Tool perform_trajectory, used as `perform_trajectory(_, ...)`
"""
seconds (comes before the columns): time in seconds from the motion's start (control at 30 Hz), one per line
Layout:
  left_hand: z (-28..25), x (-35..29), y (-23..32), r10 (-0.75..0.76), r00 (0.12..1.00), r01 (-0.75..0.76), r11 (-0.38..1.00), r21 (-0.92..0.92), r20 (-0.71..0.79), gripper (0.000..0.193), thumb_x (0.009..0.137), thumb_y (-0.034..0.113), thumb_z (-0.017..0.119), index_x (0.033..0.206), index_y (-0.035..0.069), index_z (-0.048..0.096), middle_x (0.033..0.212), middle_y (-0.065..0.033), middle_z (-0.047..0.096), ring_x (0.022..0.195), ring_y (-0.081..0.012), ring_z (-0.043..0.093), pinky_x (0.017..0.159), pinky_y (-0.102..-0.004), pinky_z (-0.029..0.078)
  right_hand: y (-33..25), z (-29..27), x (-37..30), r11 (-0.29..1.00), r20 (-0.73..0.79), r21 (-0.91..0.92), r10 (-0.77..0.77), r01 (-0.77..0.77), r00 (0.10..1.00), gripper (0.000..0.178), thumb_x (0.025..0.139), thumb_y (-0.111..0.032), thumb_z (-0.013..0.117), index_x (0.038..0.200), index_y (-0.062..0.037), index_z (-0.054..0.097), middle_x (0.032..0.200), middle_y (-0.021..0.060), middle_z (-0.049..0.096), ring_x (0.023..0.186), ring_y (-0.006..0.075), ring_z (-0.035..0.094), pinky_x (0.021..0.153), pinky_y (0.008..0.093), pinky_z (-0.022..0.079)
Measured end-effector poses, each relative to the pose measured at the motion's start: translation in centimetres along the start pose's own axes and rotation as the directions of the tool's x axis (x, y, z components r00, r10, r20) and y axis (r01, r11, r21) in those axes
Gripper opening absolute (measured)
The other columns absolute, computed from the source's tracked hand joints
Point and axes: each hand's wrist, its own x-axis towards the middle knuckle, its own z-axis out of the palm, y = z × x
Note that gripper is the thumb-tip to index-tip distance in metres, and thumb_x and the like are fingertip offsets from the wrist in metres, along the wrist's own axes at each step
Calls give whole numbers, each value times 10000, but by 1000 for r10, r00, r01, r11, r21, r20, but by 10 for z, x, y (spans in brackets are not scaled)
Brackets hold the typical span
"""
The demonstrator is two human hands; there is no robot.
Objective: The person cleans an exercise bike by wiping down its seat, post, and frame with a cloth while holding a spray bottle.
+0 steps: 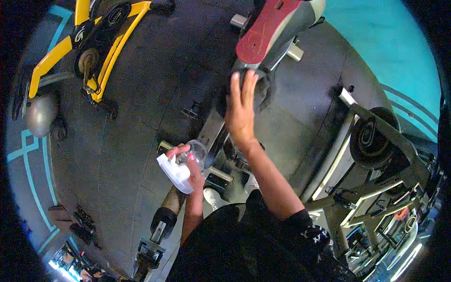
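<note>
My left hand (191, 165) is wrapped round a clear spray bottle (199, 151) with a white trigger head (174, 173). Stretched out flat, the fingers of my right hand (242, 105) lie over the dark round part of an exercise bike (213, 134), just below its red panel (268, 35). Whether the palm touches the machine, or has anything under it, I cannot tell. The bike's grey frame runs between my hands down toward my white shoes (213, 198).
A yellow-framed exercise bike (117, 61) stands at the far left, with a silver ball (42, 116) near it. On the right is another dark bike (373, 138). The dark tiled floor (136, 94) meets turquoise flooring (376, 42) at the upper right.
</note>
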Motion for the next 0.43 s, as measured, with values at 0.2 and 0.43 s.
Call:
perform_trajectory(0.2, -3, 3, 1, -17, 999, 15, 999, 30, 47, 372, 880, 124, 596, 1171, -2, 400, 1030, -121, 556, 988, -239, 513, 937, -392, 396, 2, 0, -71, 994, 435, 94, -96, 61, 895, 736, 764, 95, 442, 1461, -103, 310, 1541, 141, 218, 1416, 341, 219, 1137, 421, 260)
perform_trajectory(0.43, 0, 3, 6, -86, 996, 87, 996, 16, -19, 526, 876, 245, 645, 1218, -23, 348, 997, -124, 585, 982, -222, 534, 974, -393, 373, 16, -14, -65, 977, 613, 45, -191, 208, 767, 719, 784, -34, 561, 1452, -148, 322, 1525, 120, 271, 1395, 297, 292, 1111, 427, 313)
